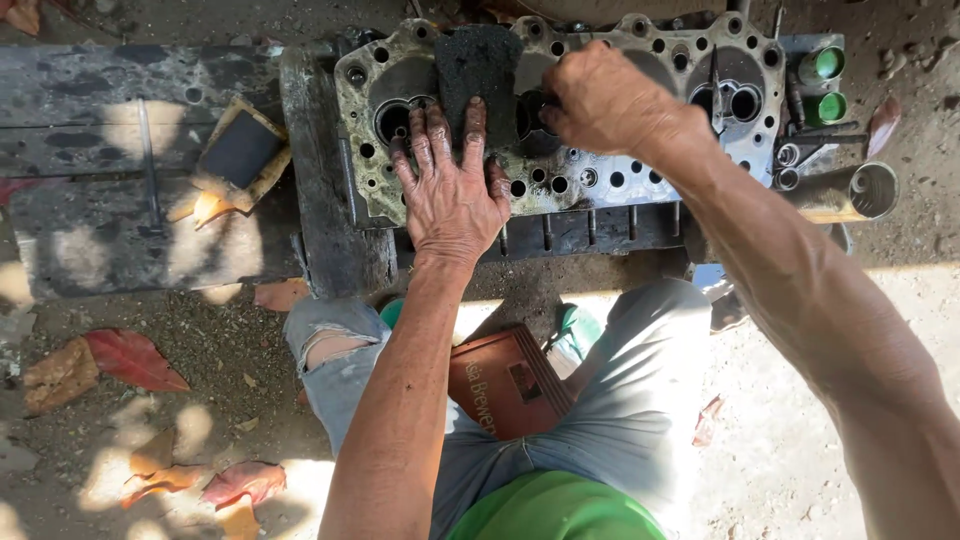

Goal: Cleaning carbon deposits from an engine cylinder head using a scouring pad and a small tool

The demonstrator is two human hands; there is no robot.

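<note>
A grimy metal cylinder head [620,170] with round ports and many bolt holes lies flat on dark wooden planks [330,200]. A black sheet of abrasive paper [478,65] rests on its left half. My left hand [450,185] lies flat, fingers spread, pressing the lower edge of that sheet onto the head. My right hand [600,100] is closed with its fingertips down at a port in the middle of the head. What the fingers pinch is hidden.
A small dark block on a wooden piece [240,150] lies on the left plank beside a thin metal rod [150,165]. Green-capped tubes [825,85] and a metal cylinder [850,190] sit at the right. A reddish crate [505,380] stands between my knees. Dry leaves litter the dirt.
</note>
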